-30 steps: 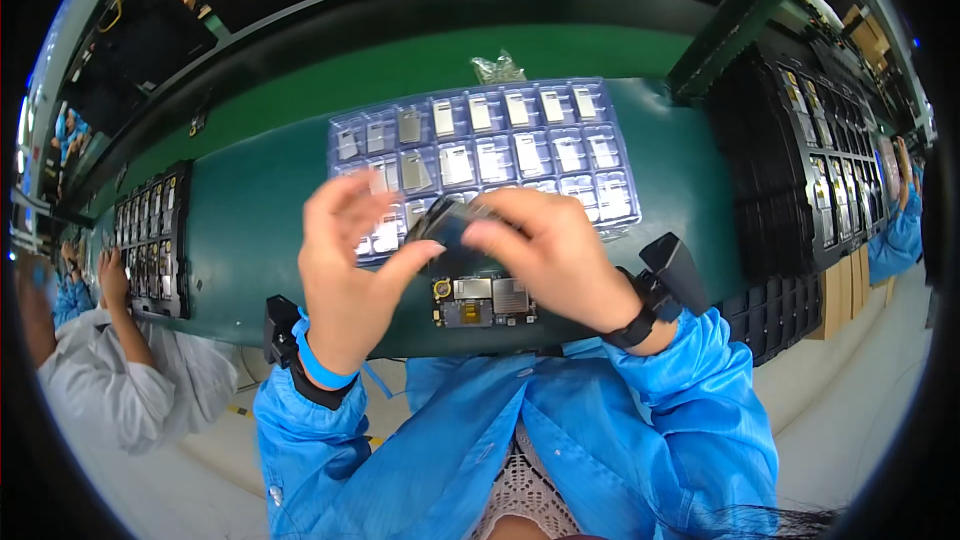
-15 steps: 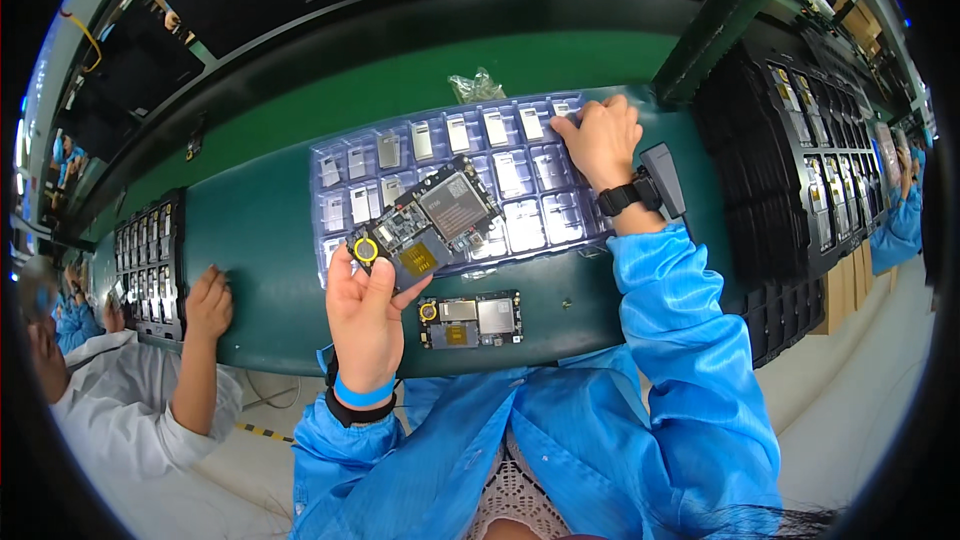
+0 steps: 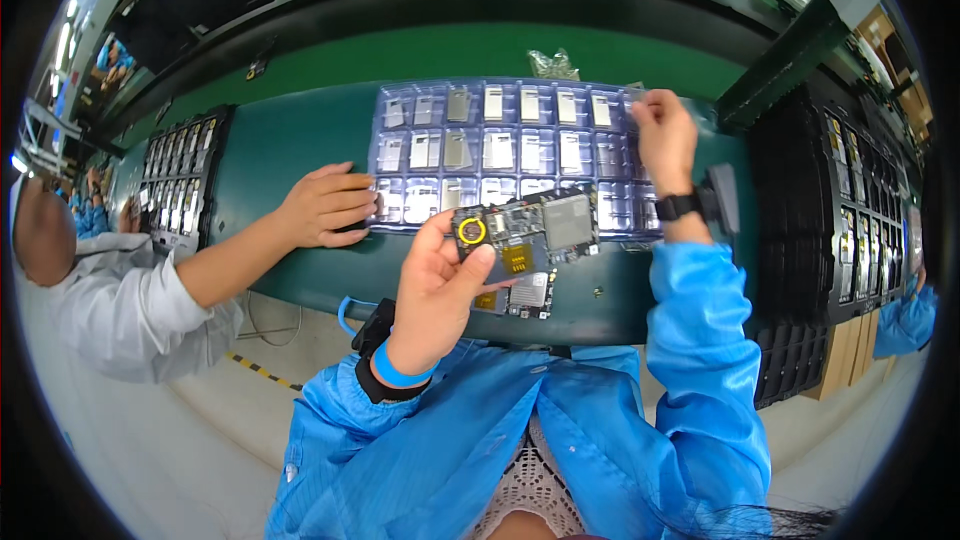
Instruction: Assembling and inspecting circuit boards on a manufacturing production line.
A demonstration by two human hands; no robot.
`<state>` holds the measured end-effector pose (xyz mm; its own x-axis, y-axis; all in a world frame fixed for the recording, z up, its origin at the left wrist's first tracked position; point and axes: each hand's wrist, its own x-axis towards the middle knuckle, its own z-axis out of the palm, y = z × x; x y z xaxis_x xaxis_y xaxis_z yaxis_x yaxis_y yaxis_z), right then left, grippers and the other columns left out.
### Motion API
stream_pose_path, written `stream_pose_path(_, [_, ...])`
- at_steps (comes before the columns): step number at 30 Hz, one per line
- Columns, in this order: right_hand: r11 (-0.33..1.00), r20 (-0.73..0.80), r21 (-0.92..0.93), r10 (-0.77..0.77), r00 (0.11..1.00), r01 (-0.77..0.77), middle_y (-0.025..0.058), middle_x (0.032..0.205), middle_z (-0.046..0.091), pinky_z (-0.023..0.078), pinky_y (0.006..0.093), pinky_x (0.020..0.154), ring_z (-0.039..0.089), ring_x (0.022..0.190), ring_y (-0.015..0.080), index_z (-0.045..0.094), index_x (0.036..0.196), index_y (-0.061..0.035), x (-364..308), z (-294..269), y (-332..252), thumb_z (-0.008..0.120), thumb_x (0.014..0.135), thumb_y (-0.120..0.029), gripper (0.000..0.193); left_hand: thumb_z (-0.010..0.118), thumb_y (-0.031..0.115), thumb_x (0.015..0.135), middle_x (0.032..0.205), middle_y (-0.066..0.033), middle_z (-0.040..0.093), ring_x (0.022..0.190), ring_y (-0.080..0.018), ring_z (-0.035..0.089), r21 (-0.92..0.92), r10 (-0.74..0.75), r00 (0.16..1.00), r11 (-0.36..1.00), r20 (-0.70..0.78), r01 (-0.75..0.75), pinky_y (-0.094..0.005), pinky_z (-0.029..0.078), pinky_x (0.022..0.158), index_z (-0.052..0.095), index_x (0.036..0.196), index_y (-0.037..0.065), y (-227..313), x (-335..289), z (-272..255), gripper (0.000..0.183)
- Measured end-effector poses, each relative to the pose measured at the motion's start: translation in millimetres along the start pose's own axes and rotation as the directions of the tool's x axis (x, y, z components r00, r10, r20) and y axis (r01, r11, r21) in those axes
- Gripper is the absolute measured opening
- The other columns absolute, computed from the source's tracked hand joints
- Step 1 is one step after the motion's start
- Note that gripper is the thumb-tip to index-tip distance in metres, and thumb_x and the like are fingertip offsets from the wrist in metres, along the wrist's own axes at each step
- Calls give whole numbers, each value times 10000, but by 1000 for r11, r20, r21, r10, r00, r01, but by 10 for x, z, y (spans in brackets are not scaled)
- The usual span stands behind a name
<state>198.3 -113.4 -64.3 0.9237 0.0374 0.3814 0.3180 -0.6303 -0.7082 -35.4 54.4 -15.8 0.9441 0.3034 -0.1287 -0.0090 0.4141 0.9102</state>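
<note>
A black circuit board [image 3: 570, 223], with a grey metal shield and a yellow ring at one end, is gripped between the thumb and fingers of my left hand [image 3: 435, 290]. It is held above the near edge of a clear plastic tray [image 3: 430, 218] whose pockets hold small silvery metal covers [image 3: 530, 103]. My right hand [image 3: 667, 135] is at the tray's far right corner, fingers closed in a pinch. What they hold, if anything, cannot be made out. A second circuit board [image 3: 532, 297] lies on the table, partly hidden by the held one.
At left, a co-worker's hand [image 3: 328, 205] reaches to the tray's left edge. Black trays of boards [image 3: 185, 175] stand beyond it, and a tall stack of black trays [image 3: 795, 190] is at right. A green post [image 3: 790, 60] rises near a crumpled clear bag [image 3: 553, 65].
My right hand has lifted out of the tray's far right pocket. My left hand has turned the board more level. The co-worker's hand has come over to the tray. The view has shifted.
</note>
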Motion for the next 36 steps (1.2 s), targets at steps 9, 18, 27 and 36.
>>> stream_pose_path(9, [747,695,488,-19,718,-452,12,778,583,418,178,513,504,639,39,603,937,-11,-966,-936,-1053,587,810,-42,132,478,11,867,1078,-122,554,953,-216,581,-12,-84,993,996,79,85,-381,534,767,340,1222,33,3,-114,146,381])
stream_pose_path(18, [691,622,491,148,769,-530,-25,611,548,374,157,446,458,508,12,595,823,-14,-1170,-822,-983,634,786,-54,67,481,9,867,1080,-123,541,958,-194,570,45,-117,986,993,122,112,-350,525,783,330,1221,26,-52,-137,252,385])
stream_pose_path(27, [723,588,474,165,792,-503,-34,613,537,356,166,468,447,535,15,601,808,-4,-1194,-781,-961,636,783,-41,58,479,-18,866,1071,-91,535,941,-108,529,46,-121,982,992,143,115,-251,473,795,331,1226,23,-52,-145,275,392])
stream_pose_path(36, [717,574,497,151,804,-489,-33,632,543,364,163,499,455,568,14,598,812,7,-1192,-779,-963,630,788,-38,60,471,-21,869,1072,-99,537,950,-106,523,38,-117,983,993,141,113,-245,458,805,325,1229,11,-51,-146,291,390])
